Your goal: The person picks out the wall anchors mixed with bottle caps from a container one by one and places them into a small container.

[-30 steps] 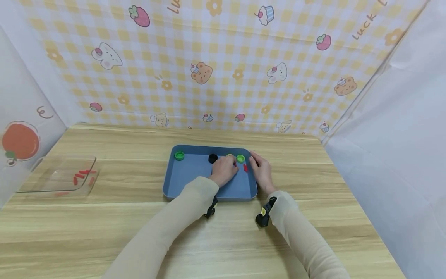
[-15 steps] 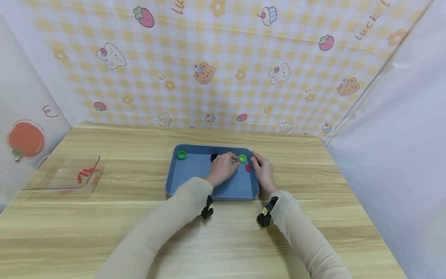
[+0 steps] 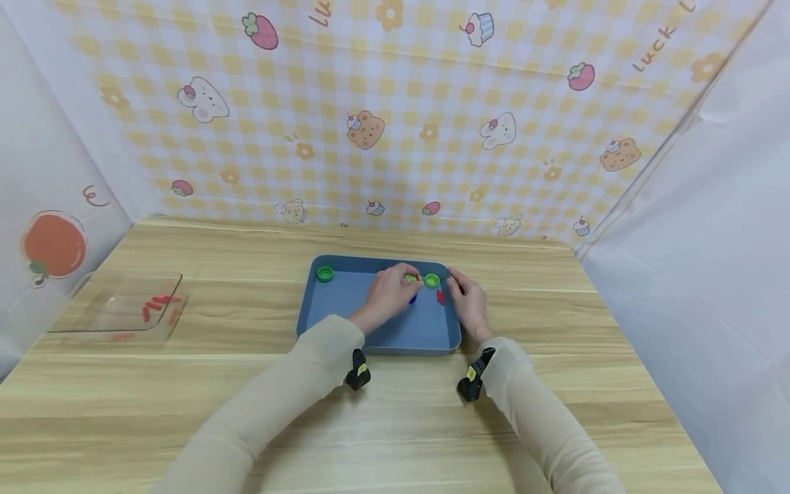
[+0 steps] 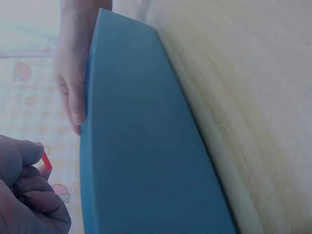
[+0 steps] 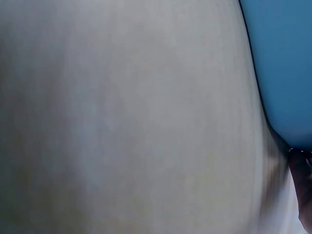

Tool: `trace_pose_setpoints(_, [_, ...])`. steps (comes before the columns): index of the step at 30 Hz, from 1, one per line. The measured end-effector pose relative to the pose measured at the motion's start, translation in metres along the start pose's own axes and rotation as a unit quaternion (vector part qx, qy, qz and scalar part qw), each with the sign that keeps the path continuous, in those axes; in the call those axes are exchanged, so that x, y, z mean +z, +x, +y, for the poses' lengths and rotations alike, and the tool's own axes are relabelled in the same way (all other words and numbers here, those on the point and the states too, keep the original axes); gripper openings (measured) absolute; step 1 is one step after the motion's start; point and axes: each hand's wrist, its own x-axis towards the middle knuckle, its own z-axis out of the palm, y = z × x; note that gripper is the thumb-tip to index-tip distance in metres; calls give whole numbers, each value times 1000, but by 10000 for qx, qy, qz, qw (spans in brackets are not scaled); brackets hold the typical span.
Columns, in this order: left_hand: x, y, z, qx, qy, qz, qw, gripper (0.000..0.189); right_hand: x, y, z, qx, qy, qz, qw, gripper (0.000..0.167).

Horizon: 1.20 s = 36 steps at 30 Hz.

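A blue tray (image 3: 352,329) lies on the wooden table. Over its back right part, my left hand (image 3: 387,291) pinches a small red stick-like piece (image 4: 46,161) between thumb and finger. A yellow-green cap (image 3: 410,278) shows right by these fingertips, and a dark blue round thing (image 3: 413,299) shows partly under the hand. Just right of them lies a bright green cap (image 3: 431,280), with another small red piece (image 3: 440,297) below it. My right hand (image 3: 470,305) holds the tray's right rim near the back corner.
A clear glass box (image 3: 117,309) with several red pieces (image 3: 154,305) stands at the left of the table. A green cap (image 3: 325,274) sits in the tray's back left corner. A checked cloth (image 3: 370,171) hangs behind the table.
My left hand has risen slightly and shifted toward the green caps with the red piece, now covering the black cap. The right hand stays at the rim. The head view has turned slightly left.
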Motion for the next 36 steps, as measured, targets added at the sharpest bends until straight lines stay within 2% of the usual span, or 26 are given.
trace_pose_setpoints(7, [-15, -7, 0, -44, -254, 52, 9997, 28, 0, 1, 2, -16, -29, 20, 10000, 36])
trace_pose_setpoints(14, [-28, -10, -6, -38, -334, 253, 9991, 27, 1, 1, 3, -6, -40, 45, 10000, 36])
trace_pose_setpoints(26, [-50, -19, -16, -175, -623, 328, 9974, 30, 1, 0, 1, -17, -41, 29, 10000, 36])
trace_pose_setpoints(36, [-71, -26, -28, -291, -594, 421, 9969, 32, 1, 0, 0, 108, 28, -64, 9999, 37])
